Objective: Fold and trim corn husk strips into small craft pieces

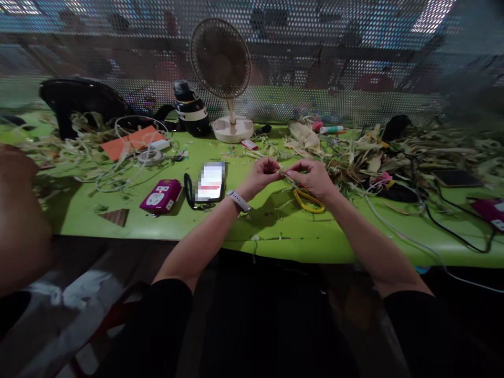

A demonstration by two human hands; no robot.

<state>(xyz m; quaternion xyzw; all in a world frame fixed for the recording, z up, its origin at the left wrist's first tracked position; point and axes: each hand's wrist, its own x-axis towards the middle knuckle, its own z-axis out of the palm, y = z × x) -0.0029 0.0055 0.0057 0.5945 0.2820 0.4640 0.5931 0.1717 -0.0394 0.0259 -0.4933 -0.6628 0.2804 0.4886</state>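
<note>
My left hand (pixel 263 176) and my right hand (pixel 311 177) meet over the green table (pixel 260 249), fingertips close together. Both pinch a small pale green, leaf-like piece (pixel 282 171); its exact shape is too small to make out. A grey band is on my left wrist. Just below my right hand lies a yellow looped object (pixel 308 201), perhaps scissor handles, partly covered by the hand. To the left of my left hand rests a phone (pixel 211 181) with a lit screen and a black strap.
A white fan (pixel 233 129) and black bottle (pixel 192 113) stand at the back. Dry husks (pixel 366 152) heap on the right, with cables. A purple power block (pixel 161 196) and orange sheet (pixel 132 142) lie left. Another person's arm (pixel 21 220) is at far left.
</note>
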